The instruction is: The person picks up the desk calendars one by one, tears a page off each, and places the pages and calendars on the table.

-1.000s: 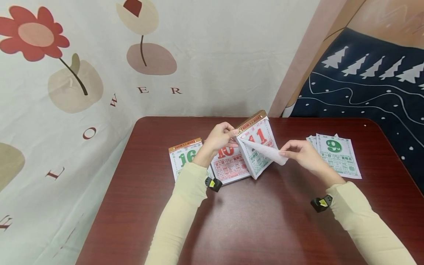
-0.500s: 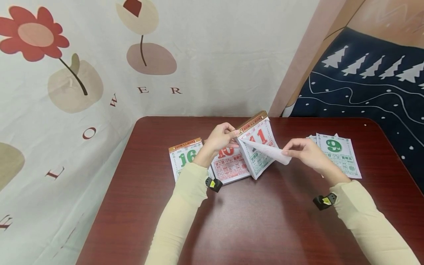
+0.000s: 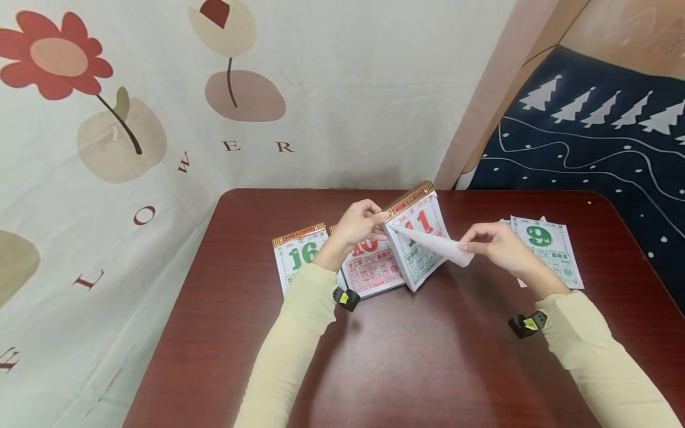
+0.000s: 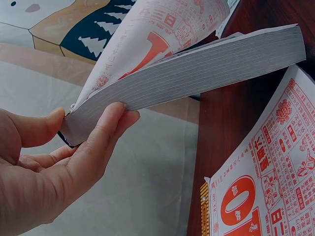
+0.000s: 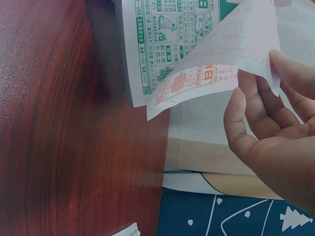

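My left hand (image 3: 357, 224) grips a thick tear-off calendar (image 4: 187, 69) by its gold-bound top corner, thumb on one face and fingers on the other. The calendar stands tilted, its lower corner near or on the table. Between thumb and fingers, my right hand (image 3: 495, 246) pinches the curled top page (image 3: 441, 246), printed with a red 11. That page is lifted from its lower corner and still joined at the binding. A green-printed page (image 5: 167, 44) shows beneath it. Behind lies a second calendar (image 3: 371, 270) with a red 10, partly covered by the held one.
At the left lies another calendar (image 3: 302, 252) with a green 16, partly behind my left arm. Loose torn pages (image 3: 553, 255), the top one a green 9, lie right of my right hand. The brown table (image 3: 407, 368) meets a patterned cloth (image 3: 348, 119) behind.
My right hand has shifted slightly right, drawing the lifted page a little further that way. The held calendar has dipped very slightly. My left hand keeps its grip.
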Demonstrator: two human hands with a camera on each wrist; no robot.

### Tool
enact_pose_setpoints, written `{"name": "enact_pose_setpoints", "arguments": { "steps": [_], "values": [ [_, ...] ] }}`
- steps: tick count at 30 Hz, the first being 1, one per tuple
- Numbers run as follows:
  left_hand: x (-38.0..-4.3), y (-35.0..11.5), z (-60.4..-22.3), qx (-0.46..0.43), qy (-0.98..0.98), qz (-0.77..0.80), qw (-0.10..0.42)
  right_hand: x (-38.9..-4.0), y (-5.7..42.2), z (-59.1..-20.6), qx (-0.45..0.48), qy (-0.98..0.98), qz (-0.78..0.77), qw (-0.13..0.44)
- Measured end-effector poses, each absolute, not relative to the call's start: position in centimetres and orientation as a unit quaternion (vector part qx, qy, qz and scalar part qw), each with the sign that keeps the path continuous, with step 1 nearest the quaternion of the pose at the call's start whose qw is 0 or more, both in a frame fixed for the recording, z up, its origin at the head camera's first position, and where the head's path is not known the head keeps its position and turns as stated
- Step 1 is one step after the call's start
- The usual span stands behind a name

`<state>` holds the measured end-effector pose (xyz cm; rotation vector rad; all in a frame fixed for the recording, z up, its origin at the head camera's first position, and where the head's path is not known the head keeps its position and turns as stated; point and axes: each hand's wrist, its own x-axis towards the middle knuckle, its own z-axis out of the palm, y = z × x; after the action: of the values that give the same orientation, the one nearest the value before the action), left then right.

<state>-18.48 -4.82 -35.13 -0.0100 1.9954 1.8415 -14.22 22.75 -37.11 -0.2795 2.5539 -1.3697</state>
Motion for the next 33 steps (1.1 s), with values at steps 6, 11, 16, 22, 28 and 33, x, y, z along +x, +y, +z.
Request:
{"name": "enact_pose_setpoints", "arguments": {
  "steps": [6,11,16,22,28,33],
  "values": [
    [-18.51,-4.80,-35.26,-0.005,0.718,0.662,0.216,-14.19,22.74,-37.13,-0.098,0.871,-0.469,0.112],
    [-18.51,-4.80,-35.40,-0.006,0.717,0.661,0.219,-14.18,22.74,-37.15,-0.097,0.869,-0.472,0.113],
    [-18.49,-4.77,-35.40,-0.008,0.717,0.661,0.219,-14.27,22.77,-37.17,-0.099,0.870,-0.471,0.109],
    [-18.51,-4.86,-35.51,-0.008,0.715,0.665,0.216,-14.35,22.68,-37.09,-0.089,0.866,-0.478,0.118],
    [-18.54,-4.99,-35.66,-0.006,0.713,0.668,0.213,-14.39,22.67,-37.33,-0.087,0.861,-0.485,0.127],
    [-18.54,-5.05,-35.73,-0.002,0.714,0.667,0.214,-14.38,22.72,-37.44,-0.083,0.860,-0.487,0.132]
  ]
}}
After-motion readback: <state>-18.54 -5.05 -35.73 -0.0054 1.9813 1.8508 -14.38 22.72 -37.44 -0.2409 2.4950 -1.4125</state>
